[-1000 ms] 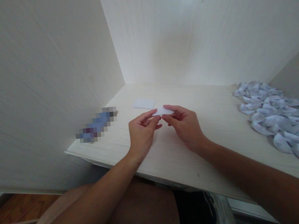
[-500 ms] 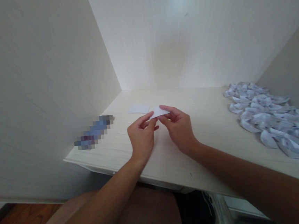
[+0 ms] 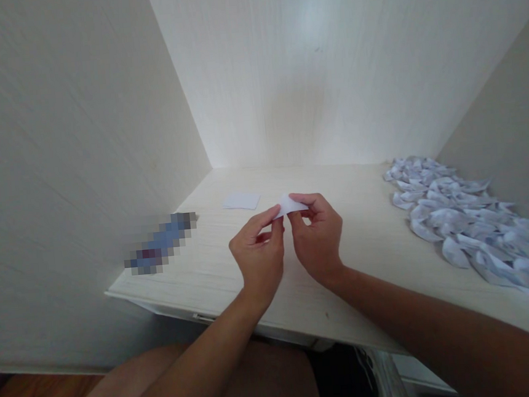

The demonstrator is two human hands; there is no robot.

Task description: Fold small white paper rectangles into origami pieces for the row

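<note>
A small folded piece of white paper (image 3: 288, 205) is held above the pale wooden desk (image 3: 366, 257), pinched from both sides. My left hand (image 3: 259, 256) grips its left end between thumb and forefinger. My right hand (image 3: 317, 238) pinches its right part, fingers curled round it. Both hands are close together, almost touching, a little above the desk top.
A flat stack of white paper squares (image 3: 241, 200) lies on the desk beyond my hands. A big heap of folded white paper pieces (image 3: 470, 220) covers the right side. A blurred bluish object (image 3: 160, 243) lies at the left, near the side wall. My bare knees show below the desk edge.
My hands have drawn closer together and the paper between them looks shorter and more folded. The view has shifted a little, so the desk sits lower and to the left.
</note>
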